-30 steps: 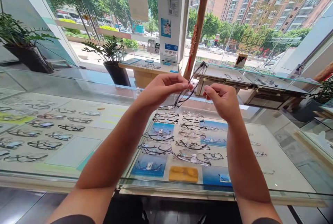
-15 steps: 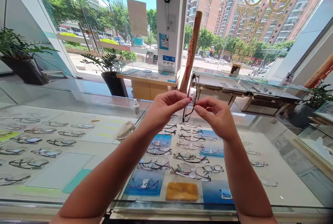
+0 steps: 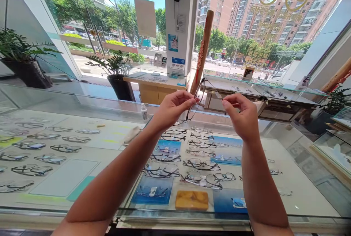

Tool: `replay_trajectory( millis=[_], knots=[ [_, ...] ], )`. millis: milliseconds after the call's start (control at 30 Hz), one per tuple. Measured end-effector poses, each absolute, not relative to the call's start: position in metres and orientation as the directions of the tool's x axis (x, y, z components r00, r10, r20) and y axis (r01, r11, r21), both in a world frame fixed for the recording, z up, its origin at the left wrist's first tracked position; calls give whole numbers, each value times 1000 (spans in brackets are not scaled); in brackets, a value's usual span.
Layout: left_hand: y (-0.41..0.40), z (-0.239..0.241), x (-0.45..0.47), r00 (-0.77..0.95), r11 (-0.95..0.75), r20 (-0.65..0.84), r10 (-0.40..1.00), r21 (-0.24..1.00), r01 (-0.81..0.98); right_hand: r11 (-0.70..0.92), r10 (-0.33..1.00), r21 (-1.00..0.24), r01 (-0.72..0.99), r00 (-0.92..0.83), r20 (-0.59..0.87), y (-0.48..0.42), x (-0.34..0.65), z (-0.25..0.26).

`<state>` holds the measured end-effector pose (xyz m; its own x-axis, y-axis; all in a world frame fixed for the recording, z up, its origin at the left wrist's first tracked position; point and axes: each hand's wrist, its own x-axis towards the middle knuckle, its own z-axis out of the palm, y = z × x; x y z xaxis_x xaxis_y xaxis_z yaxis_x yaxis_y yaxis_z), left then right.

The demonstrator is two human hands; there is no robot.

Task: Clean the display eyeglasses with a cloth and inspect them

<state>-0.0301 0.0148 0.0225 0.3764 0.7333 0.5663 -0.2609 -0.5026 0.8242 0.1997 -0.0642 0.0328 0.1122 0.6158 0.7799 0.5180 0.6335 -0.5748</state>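
Note:
I hold a thin dark-framed pair of glasses (image 3: 197, 99) in the air above a glass display counter (image 3: 82, 199). My left hand (image 3: 173, 107) pinches the frame's front near the lenses. My right hand (image 3: 242, 115) pinches the end of one temple arm, which stretches out to the right of the frame. Both hands are closed on the glasses. Below them, under the glass, lie rows of several other pairs of glasses (image 3: 192, 163) on blue and white mats.
A small white bottle (image 3: 144, 112) and a folded cloth (image 3: 132, 135) rest on the counter left of my hands. Potted plants (image 3: 117, 71) stand by the window. A wooden pole (image 3: 202, 51) and a low wooden table (image 3: 156, 86) lie beyond. More display cases (image 3: 329, 144) are on the right.
My right hand has moved to the right, away from my left, drawing one temple arm open. The frame has tilted from nearly upright to slanted. The view rose a second ago.

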Motion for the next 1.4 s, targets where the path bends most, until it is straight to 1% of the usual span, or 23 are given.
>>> replay_trajectory(
  millis=[100,233,433,467,567,600,633,667,767,833,967,1067,1200,1400],
  knots=[
    [21,23,-35,414,-531,563,716,823,-201,610,550,-512,604,143,823,-63,209,34],
    [27,22,-39,465,-540,544,698,827,-157,592,477,-432,680,137,868,-61,219,36],
    [30,21,-39,507,-463,454,733,878,-117,600,383,-325,731,95,919,-62,217,38],
    [30,21,-39,502,-450,444,742,885,-118,588,334,-293,754,104,937,-64,215,38],
    [29,21,-39,482,-436,442,757,890,-131,564,85,-124,816,92,992,-70,204,38],
    [29,21,-39,480,-438,445,756,889,-135,572,33,-64,818,55,998,-72,199,37],
    [28,21,-39,480,-438,448,755,888,-140,591,22,-13,806,-1,1000,-74,194,36],
    [28,21,-38,482,-437,449,753,888,-145,621,47,27,784,-72,996,-75,190,35],
    [26,21,-38,493,-434,452,744,887,-158,683,209,78,726,-297,932,-73,176,30],
    [25,21,-38,497,-440,457,738,884,-161,677,268,97,729,-367,891,-67,171,25],
    [26,22,-39,477,-458,471,742,876,-153,649,271,120,751,-376,886,-53,169,18],
    [27,23,-40,435,-445,468,769,881,-161,668,268,87,739,-348,898,-49,172,16],
    [28,24,-40,366,-435,472,802,881,-183,675,296,18,738,-293,909,-49,175,16],
    [32,26,-43,238,-475,526,816,846,-242,599,340,15,801,-272,900,-50,179,17]
  ],
)
